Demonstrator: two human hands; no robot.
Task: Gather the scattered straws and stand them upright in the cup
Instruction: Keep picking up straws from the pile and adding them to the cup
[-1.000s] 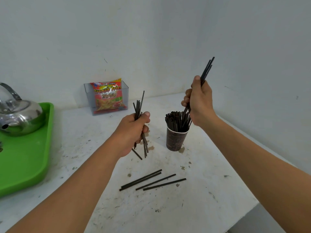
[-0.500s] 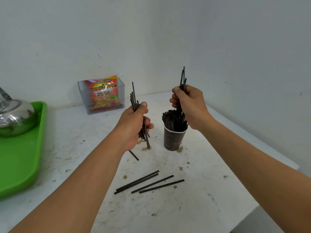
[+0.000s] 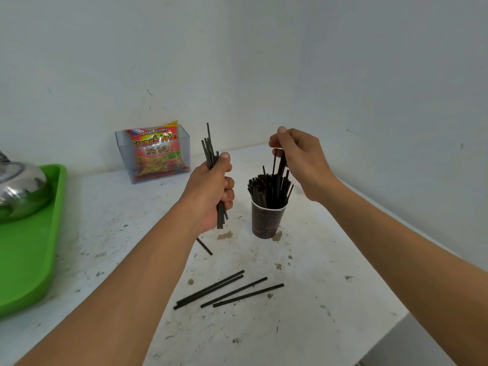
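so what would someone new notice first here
Two hands at centre: the left hand grips a bundle of black straws upright, while the right hand seems to pinch the tops of a few taller straws in the packed paper cup beside it. Nearer the camera, loose straws lie on the stained white table, and a bright green tray with a kettle sits at the left edge.

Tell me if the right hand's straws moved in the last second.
Yes. The straws have slid down into the cup; before, they stuck out above the right hand, now they end at it.
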